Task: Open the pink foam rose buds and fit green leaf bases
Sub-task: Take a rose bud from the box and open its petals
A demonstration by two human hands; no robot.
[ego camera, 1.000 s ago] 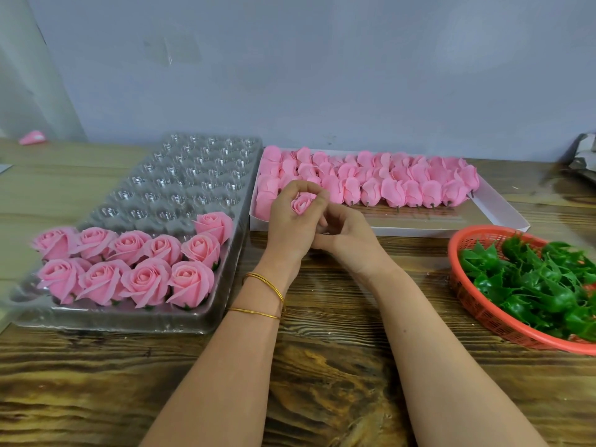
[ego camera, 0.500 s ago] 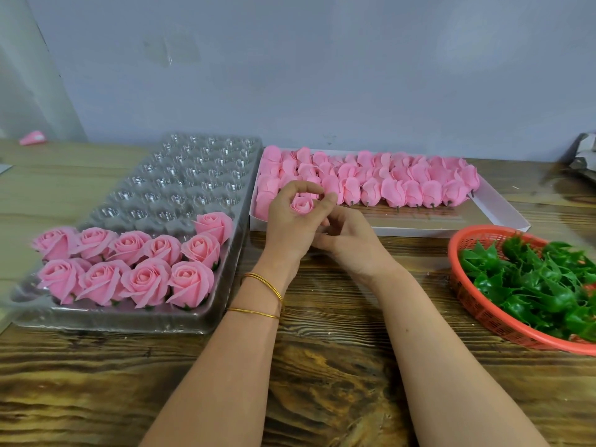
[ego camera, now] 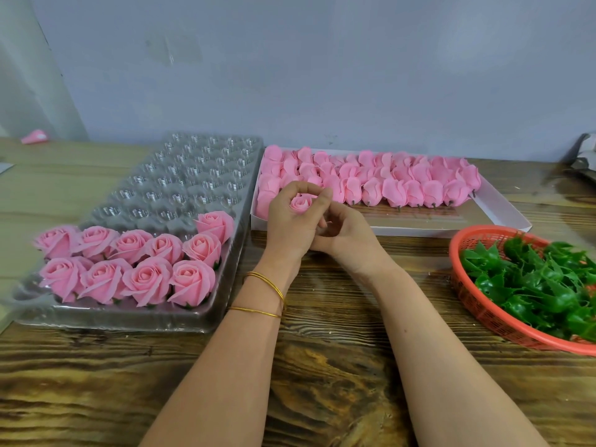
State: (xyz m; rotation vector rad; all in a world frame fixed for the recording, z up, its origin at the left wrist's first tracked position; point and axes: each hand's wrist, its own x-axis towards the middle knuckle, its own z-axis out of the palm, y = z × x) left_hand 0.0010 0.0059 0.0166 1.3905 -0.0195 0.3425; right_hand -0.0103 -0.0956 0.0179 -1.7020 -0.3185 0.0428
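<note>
My left hand (ego camera: 292,221) curls around a small pink foam rose bud (ego camera: 300,203), which shows between thumb and fingers. Just to its right, my right hand (ego camera: 346,232) touches the left hand with curled fingers; what it pinches is hidden. Behind the hands a white box (ego camera: 503,208) holds rows of closed pink buds (ego camera: 393,185). At the left, a clear plastic tray (ego camera: 180,185) carries several opened roses (ego camera: 135,266) with green bases along its near end. An orange basket (ego camera: 477,304) at the right holds green leaf bases (ego camera: 541,282).
Everything sits on a wooden table (ego camera: 322,366) against a grey wall. A small pink scrap (ego camera: 34,137) lies at the far left by the wall, and a grey crumpled item (ego camera: 585,159) sits at the far right edge.
The bud has turned slightly inside my left hand and my left fingers have shifted around it. Both hands stay in the same place.
</note>
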